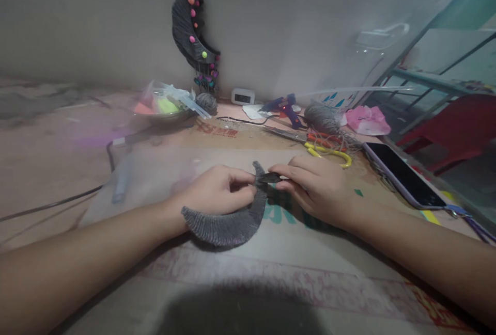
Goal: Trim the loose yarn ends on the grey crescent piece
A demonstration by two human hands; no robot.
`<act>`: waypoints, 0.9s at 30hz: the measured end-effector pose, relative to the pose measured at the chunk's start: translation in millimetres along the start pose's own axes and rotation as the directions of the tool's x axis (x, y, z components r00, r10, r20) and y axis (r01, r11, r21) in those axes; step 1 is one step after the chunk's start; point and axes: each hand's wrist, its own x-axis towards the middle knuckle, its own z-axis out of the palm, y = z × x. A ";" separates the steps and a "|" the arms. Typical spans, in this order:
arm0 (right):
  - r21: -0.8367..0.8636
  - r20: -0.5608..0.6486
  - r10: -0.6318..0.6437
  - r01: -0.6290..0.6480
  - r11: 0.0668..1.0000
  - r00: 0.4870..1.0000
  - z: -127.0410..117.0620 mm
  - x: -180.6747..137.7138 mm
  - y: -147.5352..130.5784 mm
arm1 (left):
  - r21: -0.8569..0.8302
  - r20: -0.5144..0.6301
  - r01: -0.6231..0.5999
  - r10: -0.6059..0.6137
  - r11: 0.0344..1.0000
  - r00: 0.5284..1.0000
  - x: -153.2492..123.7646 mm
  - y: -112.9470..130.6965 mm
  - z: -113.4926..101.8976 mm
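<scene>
A crescent moon shape wrapped in grey yarn lies low over the board, its two tips pointing left and up. My left hand pinches it near the upper tip, between thumb and fingers. From the right, my right hand closes thumb and forefinger on a small dark tapered piece. That piece touches the crescent's inner upper part, close to my left fingertips. Its exact kind cannot be made out, as my fingers cover one end.
Behind my hands lie yellow-handled scissors, a blue glue gun, grey yarn and a small white clock. A phone rests at right. A bowl of supplies stands at left; a decorated crescent hangs on the wall.
</scene>
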 end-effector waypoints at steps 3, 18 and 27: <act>-0.067 -0.010 -0.027 0.027 0.997 1.000 0.4 0.2 -1.3 | 0.028 0.005 -0.014 0.014 1.000 1.000 0.1 -1.3 0.2; -0.194 0.072 -0.109 0.121 0.974 0.991 -6.7 2.4 -3.3 | 0.176 -0.055 -0.092 0.103 0.980 0.993 -1.6 -2.9 2.9; -0.200 0.092 -0.084 0.101 0.975 0.992 -8.0 3.3 -6.1 | 0.239 -0.061 -0.116 0.134 0.964 0.989 -1.8 -4.6 4.7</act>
